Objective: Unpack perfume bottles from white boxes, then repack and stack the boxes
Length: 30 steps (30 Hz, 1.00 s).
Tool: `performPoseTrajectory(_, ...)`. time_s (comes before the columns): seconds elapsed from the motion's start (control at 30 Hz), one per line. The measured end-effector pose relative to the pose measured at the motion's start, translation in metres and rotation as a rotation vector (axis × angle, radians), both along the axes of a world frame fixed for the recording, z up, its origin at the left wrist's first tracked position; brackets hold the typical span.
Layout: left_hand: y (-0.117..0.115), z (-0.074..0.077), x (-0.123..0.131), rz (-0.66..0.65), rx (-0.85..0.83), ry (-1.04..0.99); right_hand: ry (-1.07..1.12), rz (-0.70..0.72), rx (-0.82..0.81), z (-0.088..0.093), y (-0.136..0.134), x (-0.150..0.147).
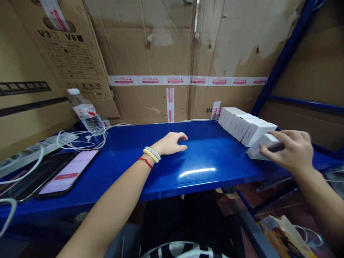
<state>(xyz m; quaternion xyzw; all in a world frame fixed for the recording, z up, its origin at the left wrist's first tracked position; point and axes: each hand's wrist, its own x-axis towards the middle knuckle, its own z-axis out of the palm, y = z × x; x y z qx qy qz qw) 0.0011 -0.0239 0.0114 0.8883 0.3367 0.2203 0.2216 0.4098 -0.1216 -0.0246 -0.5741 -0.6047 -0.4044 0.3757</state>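
On the right side of the blue shelf, my right hand point(292, 148) grips a small white box point(258, 146) between thumb and fingers. This box is at the near end of a row of similar white boxes point(242, 123), which stand side by side toward the back. My left hand point(172, 142) is over the middle of the shelf with nothing in it, its thumb and fingers apart and curved. Coiled bands and a red string circle the left wrist.
The blue shelf point(199, 154) has cardboard behind it. At the left are a lit phone point(68, 175), a dark phone point(34, 175), white cables point(77, 145), a power strip point(27, 152) and a water bottle point(87, 114). A blue metal post point(282, 53) rises at the right.
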Motion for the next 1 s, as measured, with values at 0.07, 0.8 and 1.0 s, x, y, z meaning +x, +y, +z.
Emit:
performPoseTrajectory(0.07,0.0,0.0,0.0,0.009,0.047,0.056,0.044,0.013,-0.013,0.0,0.008,0.017)
performPoseTrajectory(0.8,0.006,-0.009,-0.007,0.053,0.233,0.361,0.238,-0.104,-0.112,-0.002,0.07,0.061)
performPoseTrajectory(1.0,0.003,-0.008,-0.005,0.044,0.221,0.379,0.176,-0.112,-0.057,-0.025,0.067,0.078)
